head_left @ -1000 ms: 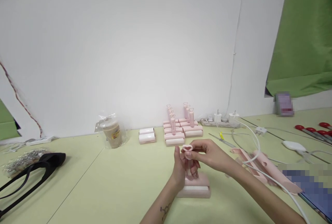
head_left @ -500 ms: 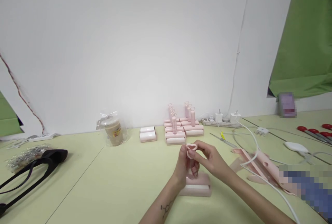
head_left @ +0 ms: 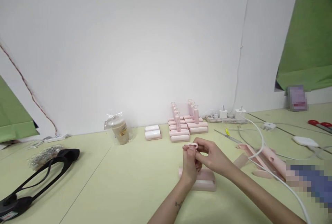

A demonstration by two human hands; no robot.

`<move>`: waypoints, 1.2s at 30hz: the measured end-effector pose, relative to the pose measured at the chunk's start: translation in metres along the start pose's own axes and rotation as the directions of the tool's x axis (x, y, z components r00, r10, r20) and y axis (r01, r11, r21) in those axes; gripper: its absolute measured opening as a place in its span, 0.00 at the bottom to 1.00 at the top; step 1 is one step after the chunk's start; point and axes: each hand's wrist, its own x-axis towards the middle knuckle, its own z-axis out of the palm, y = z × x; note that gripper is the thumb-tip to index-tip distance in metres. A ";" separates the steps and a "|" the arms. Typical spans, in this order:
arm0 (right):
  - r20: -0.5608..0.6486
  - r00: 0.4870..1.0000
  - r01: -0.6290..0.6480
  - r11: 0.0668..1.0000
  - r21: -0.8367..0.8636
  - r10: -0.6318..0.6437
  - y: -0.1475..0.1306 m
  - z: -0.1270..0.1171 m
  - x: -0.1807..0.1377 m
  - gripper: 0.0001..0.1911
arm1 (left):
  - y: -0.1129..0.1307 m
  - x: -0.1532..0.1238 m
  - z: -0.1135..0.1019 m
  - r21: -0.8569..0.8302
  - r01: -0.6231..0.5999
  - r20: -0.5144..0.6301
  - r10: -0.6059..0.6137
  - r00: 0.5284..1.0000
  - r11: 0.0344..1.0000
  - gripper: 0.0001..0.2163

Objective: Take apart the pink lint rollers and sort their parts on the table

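Observation:
A pink lint roller (head_left: 206, 181) stands on the pale green table in front of me, its handle pointing up. My left hand (head_left: 188, 166) is wrapped round the handle. My right hand (head_left: 211, 156) pinches the heart-shaped loop (head_left: 193, 145) at the handle's top with fingers closed. Both hands meet over the roller's base, which is partly hidden behind them.
Against the wall stand several finished pink rollers (head_left: 184, 124) and two loose roll refills (head_left: 153, 132). A bagged cup (head_left: 120, 130) is left of them. Pink covers (head_left: 264, 156) and white cables (head_left: 261, 141) lie to the right, a power strip (head_left: 227, 118) behind. A black strap (head_left: 38, 179) lies far left.
The view has shifted a little leftward and down. Both hands stay on the handle; the right hand's fingers have turned slightly on the heart loop.

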 end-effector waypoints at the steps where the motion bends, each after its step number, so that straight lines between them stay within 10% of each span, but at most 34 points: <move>1: 0.011 1.000 -0.008 1.000 0.018 0.008 0.002 0.001 -0.001 0.07 | 0.000 0.000 -0.002 0.005 0.007 0.015 -0.007 1.000 1.000 0.23; 8: -0.046 0.986 -0.166 0.974 -0.154 0.161 0.039 0.008 -0.032 0.37 | 0.005 0.003 -0.023 0.051 0.063 0.298 -0.075 0.952 0.997 0.33; 11: 0.005 0.971 -0.218 0.888 -0.404 0.241 0.056 0.011 -0.044 0.35 | 0.011 0.008 -0.024 0.087 0.057 0.358 -0.085 0.930 0.995 0.34; 17: 0.070 0.969 -0.173 0.851 -0.496 0.238 0.060 -0.008 -0.033 0.21 | 0.038 0.034 -0.051 0.491 -0.225 -0.011 0.265 0.964 0.841 0.27; 25: -0.230 0.957 -0.289 0.658 -0.696 0.177 0.105 -0.082 0.048 0.17 | 0.040 0.073 -0.142 0.745 0.251 -0.569 0.392 0.723 0.619 0.25; 30: -0.224 0.958 -0.287 0.663 -0.691 0.182 0.143 -0.083 0.074 0.14 | 0.013 0.095 -0.155 0.792 0.417 -0.605 0.476 0.639 0.446 0.38; 36: -0.332 0.943 -0.244 0.687 -0.684 0.005 0.155 -0.067 0.070 0.31 | -0.006 0.113 -0.167 0.789 0.477 -0.614 0.532 0.583 0.388 0.43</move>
